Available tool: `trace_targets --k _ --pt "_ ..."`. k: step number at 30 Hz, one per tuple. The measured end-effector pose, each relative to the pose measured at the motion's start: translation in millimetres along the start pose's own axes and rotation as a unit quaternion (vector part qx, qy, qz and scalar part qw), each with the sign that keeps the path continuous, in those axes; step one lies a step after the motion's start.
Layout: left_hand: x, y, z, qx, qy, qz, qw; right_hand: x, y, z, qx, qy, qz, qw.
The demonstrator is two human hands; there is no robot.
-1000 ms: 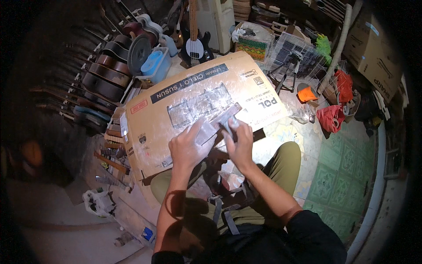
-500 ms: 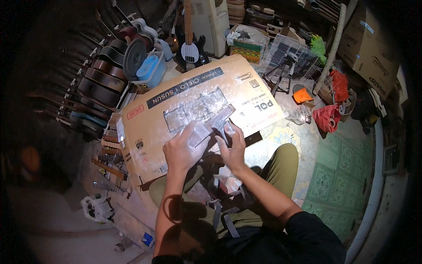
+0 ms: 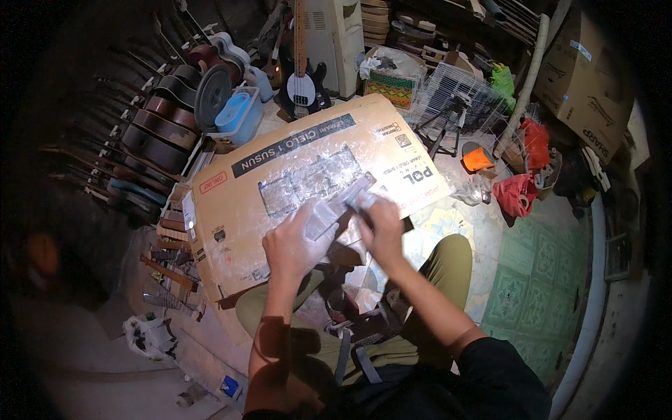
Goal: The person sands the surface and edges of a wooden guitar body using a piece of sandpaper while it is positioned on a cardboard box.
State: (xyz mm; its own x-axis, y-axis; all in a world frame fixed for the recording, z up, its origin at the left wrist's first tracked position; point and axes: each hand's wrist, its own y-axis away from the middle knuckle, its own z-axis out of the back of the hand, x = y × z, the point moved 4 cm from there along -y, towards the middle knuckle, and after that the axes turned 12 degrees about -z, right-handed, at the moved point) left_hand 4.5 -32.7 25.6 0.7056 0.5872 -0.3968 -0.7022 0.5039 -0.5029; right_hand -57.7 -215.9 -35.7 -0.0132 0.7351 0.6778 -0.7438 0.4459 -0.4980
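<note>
My left hand (image 3: pixel 288 246) is closed around a long, flat piece coated in pale dust (image 3: pixel 323 218), probably wood, which slants up and to the right over the cardboard. At its upper right end, my right hand (image 3: pixel 381 227) is closed with curled fingers against the piece. Motion smears that hand, and what its fingers hold cannot be made out. Below both hands lies a dust-streaked flattened cardboard sheet (image 3: pixel 241 203), across the front of my knees.
Several guitars (image 3: pixel 157 129) stand in a row at the left, beside a clear tub with a blue container (image 3: pixel 234 110). A bass guitar (image 3: pixel 302 87) leans at the back. Farther right are a wire cage (image 3: pixel 448 84), a small tripod (image 3: pixel 451 122) and a red plastic bag (image 3: pixel 516 194).
My right hand has shifted slightly right and down along the dusty piece and is now blurred. The left hand keeps its hold, and the whole view has shifted a little.
</note>
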Motion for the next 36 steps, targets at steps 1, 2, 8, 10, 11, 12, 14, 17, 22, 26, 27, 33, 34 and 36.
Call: trace_targets --k 1,2,8,10,11,12,14,17,22,26,27,33,34,36 --pt "-8.4 -2.2 -3.6 -0.002 0.011 -0.002 1.000 -41.3 -22.0 4.8 0.052 0.012 -0.059 0.997" --pt "-14.3 0.1 -5.7 0.004 0.012 0.002 1.000 -30.5 -36.4 18.6 -0.002 0.040 -0.057 0.998" --pt "-9.0 12.2 -5.8 -0.020 0.033 0.010 0.999 -10.5 -34.6 25.5 0.042 0.045 -0.012 0.998" --pt "-19.5 3.8 -5.6 0.012 0.006 0.004 1.000 -22.4 -48.6 31.0 -0.027 0.080 -0.039 0.996" --pt "-15.4 4.5 -4.0 0.008 0.000 0.005 1.000 -20.1 -34.3 17.8 0.086 0.112 -0.058 0.988" --pt "-11.0 6.6 -1.7 -0.010 0.005 -0.001 1.000 -16.0 -29.0 13.5 0.087 0.106 -0.054 0.989" --pt "-13.9 8.5 -1.1 -0.020 0.024 -0.004 1.000 -10.5 -15.9 17.5 0.104 0.052 -0.036 0.993" --pt "-15.3 3.4 -3.7 -0.004 0.007 -0.010 1.000 -12.1 -43.3 23.3 0.006 0.079 -0.032 0.996" --pt "-14.8 7.5 -7.1 0.006 0.013 0.001 1.000 -14.9 -37.0 23.0 0.035 0.076 -0.023 0.996" --pt "-8.9 16.7 -7.8 0.007 -0.001 0.008 1.000 9.2 -10.4 12.7 0.066 0.043 -0.010 0.997" --pt "-3.8 19.3 -3.6 -0.006 -0.003 0.000 1.000 18.2 -6.6 10.5 0.062 -0.004 0.022 0.998" --pt "-4.7 17.5 -6.5 -0.002 0.000 -0.005 1.000 27.3 -1.2 16.5 0.053 0.043 0.006 0.998" --pt "-5.1 18.3 -4.9 -0.011 0.013 -0.006 1.000 15.5 -7.8 18.0 0.077 0.011 0.019 0.997" --pt "-15.4 12.2 -8.4 0.002 0.013 -0.015 1.000 -15.5 -34.5 27.3 0.068 0.095 -0.033 0.993"
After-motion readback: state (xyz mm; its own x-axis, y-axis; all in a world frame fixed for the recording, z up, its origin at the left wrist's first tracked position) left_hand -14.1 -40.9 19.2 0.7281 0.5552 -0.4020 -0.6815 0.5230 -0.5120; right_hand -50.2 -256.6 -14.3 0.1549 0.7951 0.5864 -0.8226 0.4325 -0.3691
